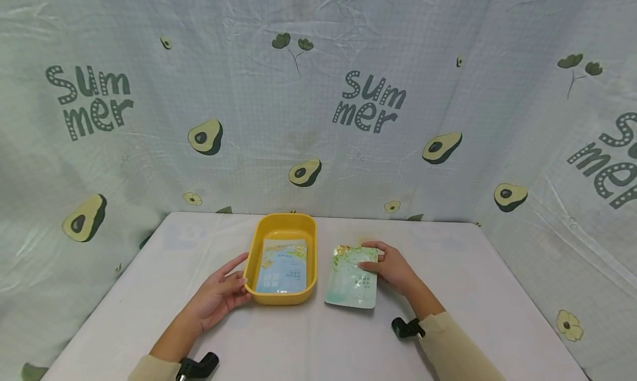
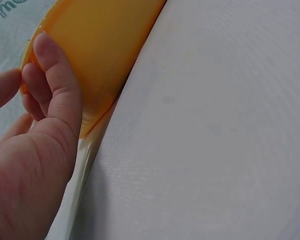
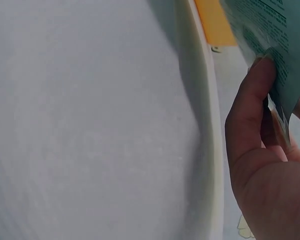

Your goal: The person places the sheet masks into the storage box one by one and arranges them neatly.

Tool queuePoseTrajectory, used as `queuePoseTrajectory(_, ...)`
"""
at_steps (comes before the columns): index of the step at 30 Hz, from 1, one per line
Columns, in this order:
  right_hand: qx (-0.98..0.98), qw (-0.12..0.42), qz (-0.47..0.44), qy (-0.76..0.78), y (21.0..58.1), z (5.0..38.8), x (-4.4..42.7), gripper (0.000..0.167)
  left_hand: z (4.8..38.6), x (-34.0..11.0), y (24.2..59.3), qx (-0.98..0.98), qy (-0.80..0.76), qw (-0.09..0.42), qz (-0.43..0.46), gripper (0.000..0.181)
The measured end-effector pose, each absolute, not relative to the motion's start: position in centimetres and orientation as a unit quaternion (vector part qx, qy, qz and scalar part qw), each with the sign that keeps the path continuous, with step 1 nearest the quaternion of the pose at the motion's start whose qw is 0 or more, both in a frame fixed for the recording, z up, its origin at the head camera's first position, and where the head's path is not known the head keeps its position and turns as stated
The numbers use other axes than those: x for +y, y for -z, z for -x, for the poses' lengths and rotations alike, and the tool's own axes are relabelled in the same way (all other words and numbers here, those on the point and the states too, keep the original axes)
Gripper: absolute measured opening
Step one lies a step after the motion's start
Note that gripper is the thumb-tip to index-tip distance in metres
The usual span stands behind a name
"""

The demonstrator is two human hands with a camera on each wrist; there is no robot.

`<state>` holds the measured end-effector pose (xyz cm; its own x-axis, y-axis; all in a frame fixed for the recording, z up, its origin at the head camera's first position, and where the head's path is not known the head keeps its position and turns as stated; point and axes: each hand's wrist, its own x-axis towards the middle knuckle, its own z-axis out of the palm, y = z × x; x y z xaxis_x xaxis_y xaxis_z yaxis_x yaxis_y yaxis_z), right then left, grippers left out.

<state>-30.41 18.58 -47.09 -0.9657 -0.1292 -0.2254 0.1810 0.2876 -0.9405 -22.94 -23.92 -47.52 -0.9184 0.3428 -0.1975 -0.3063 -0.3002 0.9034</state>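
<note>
A yellow plastic tray [image 1: 285, 298] stands on the white table, with a blue printed flat packet [image 1: 282, 267] lying inside it. My left hand [image 1: 217, 294] touches the tray's left side with relaxed fingers; in the left wrist view, the fingertips [image 2: 49, 47] meet the tray's outer wall near the rim. Right of the tray, my right hand [image 1: 390, 266] pinches a pale green flat packet [image 1: 348, 284] at its upper right edge, thumb on the printed front. Seen from the right wrist, small print covers the green packet's back [image 3: 285, 45], and part of the fingers is hidden behind it.
The white-covered table [image 1: 308, 348] reaches back to a hanging sheet [image 1: 259, 121] printed with avocados and lettering. This sheet also closes off both sides. A small black device [image 1: 199, 365] is strapped at the left wrist, and another [image 1: 405, 328] at the right.
</note>
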Motion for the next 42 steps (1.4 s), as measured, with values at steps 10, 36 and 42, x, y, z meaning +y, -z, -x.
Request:
queuePoseTrajectory(10,0.762,0.147,-0.001,0.631,46.8,29.5,18.5,0.062,23.0,-24.0,47.6,0.559,-0.805,0.198,-0.013,0.077)
queuePoseTrajectory(36,0.706,0.174,0.040,0.686,44.9,28.0,16.3,0.069,23.1,-23.9,47.5,0.555,-0.807,0.200,-0.009,0.072)
queuePoseTrajectory(42,0.710,0.171,0.055,0.681,44.9,28.1,15.2,0.066,23.0,-23.9,47.6,0.560,-0.805,0.198,-0.004,0.072)
